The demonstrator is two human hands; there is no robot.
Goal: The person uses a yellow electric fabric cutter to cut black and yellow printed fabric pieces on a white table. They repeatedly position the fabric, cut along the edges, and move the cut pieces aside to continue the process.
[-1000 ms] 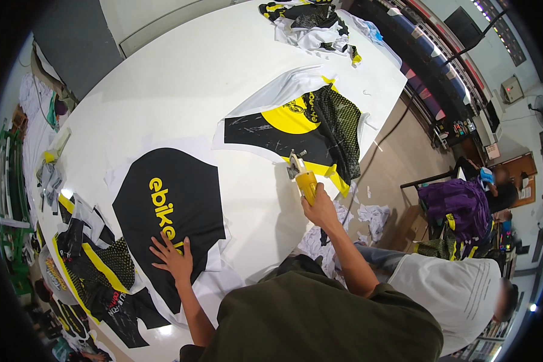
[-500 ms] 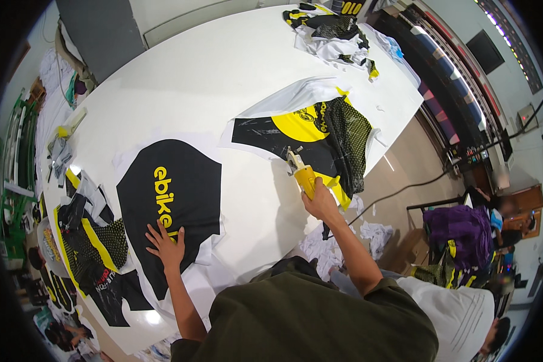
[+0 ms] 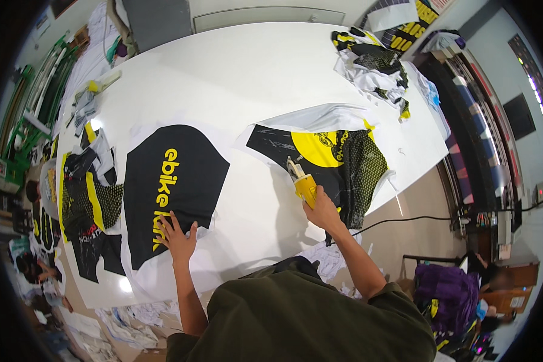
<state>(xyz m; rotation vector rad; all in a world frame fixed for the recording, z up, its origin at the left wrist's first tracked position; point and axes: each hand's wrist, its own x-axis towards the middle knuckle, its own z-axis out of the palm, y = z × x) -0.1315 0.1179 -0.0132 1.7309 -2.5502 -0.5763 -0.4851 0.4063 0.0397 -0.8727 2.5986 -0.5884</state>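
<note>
My left hand [image 3: 178,242] lies flat with fingers spread on a black fabric panel [image 3: 178,151] with yellow lettering and a white border, holding nothing. In my right hand [image 3: 323,212] is a yellow handheld electric fabric cutter [image 3: 306,188], its metal head pointing away from me. The cutter's head is at the near edge of a second panel, black with a yellow circle [image 3: 312,146] and a yellow-dotted mesh part [image 3: 368,172]. White fabric [image 3: 320,114] borders that panel's far side. Whether the blade touches the cloth cannot be made out.
Black and yellow cut pieces [image 3: 93,205] lie at the table's left; a heap of scraps [image 3: 374,66] sits at the far right corner of the white table [image 3: 223,72]. A cable [image 3: 404,218] runs off to the right. Scraps [image 3: 329,259] litter the floor; a purple pile [image 3: 443,295] stands right.
The view has shifted, so the table sits differently in it. My left hand has slid right on the panel, uncovering more lettering. The right hand still holds the cutter by the second panel.
</note>
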